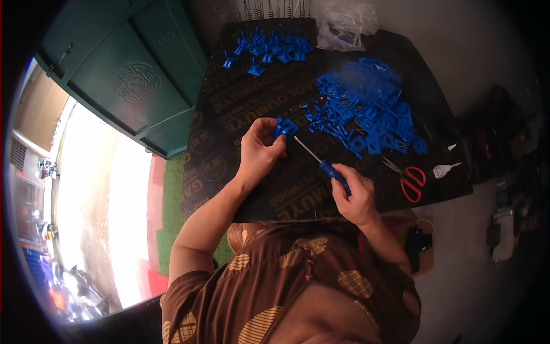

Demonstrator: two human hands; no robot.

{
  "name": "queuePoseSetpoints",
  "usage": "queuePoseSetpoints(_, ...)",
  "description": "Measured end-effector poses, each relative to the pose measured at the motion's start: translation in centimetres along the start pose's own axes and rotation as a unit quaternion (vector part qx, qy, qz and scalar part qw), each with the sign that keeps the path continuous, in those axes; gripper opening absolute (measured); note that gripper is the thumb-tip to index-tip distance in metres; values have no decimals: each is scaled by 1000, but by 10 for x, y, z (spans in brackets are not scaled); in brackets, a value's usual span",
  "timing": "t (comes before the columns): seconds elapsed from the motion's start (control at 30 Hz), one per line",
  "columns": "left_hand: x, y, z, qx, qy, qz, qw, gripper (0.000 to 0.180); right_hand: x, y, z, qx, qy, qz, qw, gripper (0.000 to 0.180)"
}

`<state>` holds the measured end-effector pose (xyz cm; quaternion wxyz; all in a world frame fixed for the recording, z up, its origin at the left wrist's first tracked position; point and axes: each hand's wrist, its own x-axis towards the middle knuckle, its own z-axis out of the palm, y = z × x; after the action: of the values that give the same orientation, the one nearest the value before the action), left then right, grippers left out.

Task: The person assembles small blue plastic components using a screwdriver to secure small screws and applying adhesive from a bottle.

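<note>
Angular blue plastic part (285,128), pinched by left fingers (264,122); slim-shafted screwdriver (327,168), gripped by right fingers (347,171); both held above dark, printed bench (229,117); green, relief-patterned door (177,74) set beside.

Premises: a small, informal workshop — hand assembly by the look of it, at street level. Evidence: a dark board table (240,146) carries a large heap of loose blue parts (372,94) and, at the far edge, a separate group of put-together blue units (269,49). Tools are out: a screwdriver (334,171) in use, scissors (413,182) and a small white bottle (444,171) near the right edge. A heavy green door (137,80) with a round embossed emblem stands beside a bright opening (86,189) — glare obscures much beyond. Whether a dwelling adjoins cannot be determined.
</note>
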<state>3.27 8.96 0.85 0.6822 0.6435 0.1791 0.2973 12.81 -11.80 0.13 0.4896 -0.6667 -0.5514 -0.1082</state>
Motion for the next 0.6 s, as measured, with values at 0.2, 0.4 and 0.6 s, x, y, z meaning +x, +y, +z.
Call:
queuePoseSetpoints(0.2,-1,-1,1,36,-5,16,999,26,1,0,4,3,5,-8,1000,27)
queuePoseSetpoints(0.4,1,-2,2,43,0,25,999,25,3,2,6,4,-1,-7,1000,27)
queuePoseSetpoints(0.6,-1,0,4,33,0,23,999,24,3,2,6,2,1,-12,1000,27)
